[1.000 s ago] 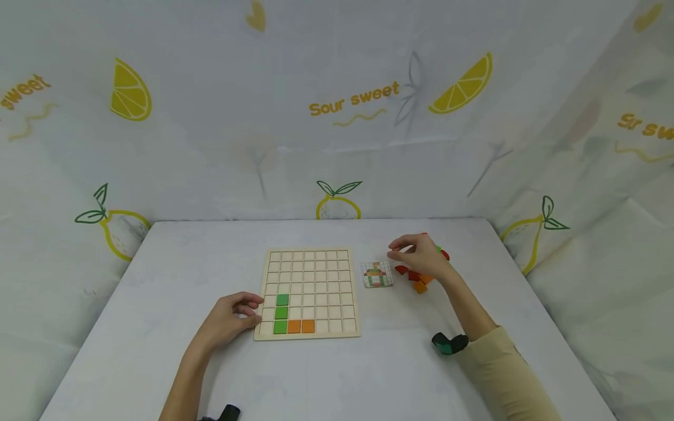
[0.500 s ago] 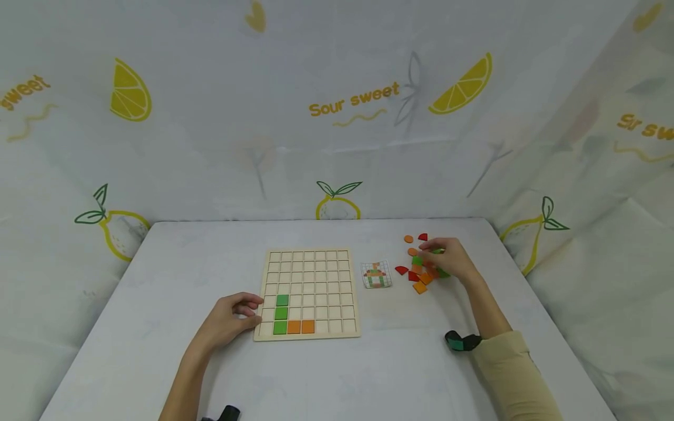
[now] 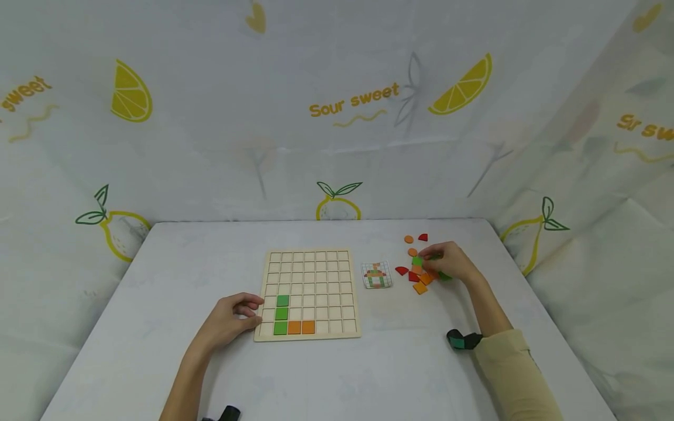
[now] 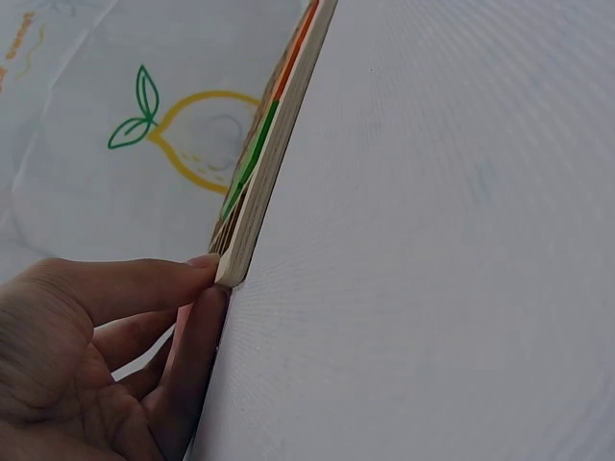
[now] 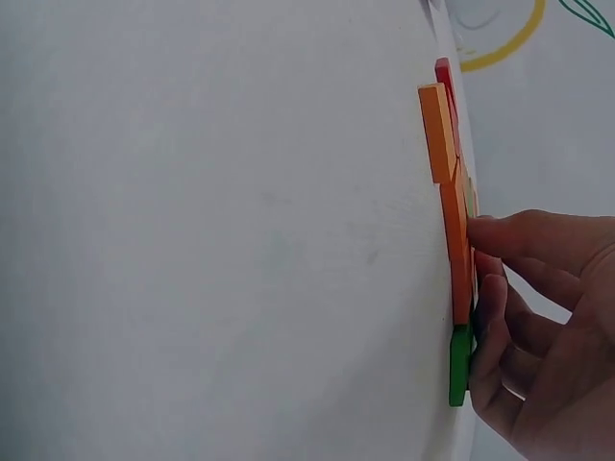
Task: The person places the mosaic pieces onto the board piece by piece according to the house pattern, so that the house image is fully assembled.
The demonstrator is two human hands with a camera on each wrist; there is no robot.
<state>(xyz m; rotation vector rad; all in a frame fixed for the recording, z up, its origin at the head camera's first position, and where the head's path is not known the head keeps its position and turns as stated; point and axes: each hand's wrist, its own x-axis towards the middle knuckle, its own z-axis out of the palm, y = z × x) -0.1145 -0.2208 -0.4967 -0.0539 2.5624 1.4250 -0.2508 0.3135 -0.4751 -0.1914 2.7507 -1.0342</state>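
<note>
A wooden grid board [image 3: 323,292] lies on the white table; green squares [image 3: 281,314] and orange squares [image 3: 301,327] form an L in its lower left cells. My left hand [image 3: 229,318] rests at the board's left edge, thumb tip at the near corner in the left wrist view, fingers loosely bent. At the right, my right hand [image 3: 447,260] reaches down into a pile of loose pieces, with thumb and fingertips among green pieces [image 3: 418,261] and orange pieces [image 3: 425,279]. I cannot tell whether it holds one of them.
A small pattern card [image 3: 376,275] lies between board and pile. Red pieces [image 3: 402,271] and round orange pieces [image 3: 408,239] lie around the pile's left and far sides. A cloth printed with lemons [image 3: 338,207] hangs behind the table.
My right hand has moved right and lower over the pile, uncovering round orange pieces and a green square. The left hand and the board have stayed in place.
</note>
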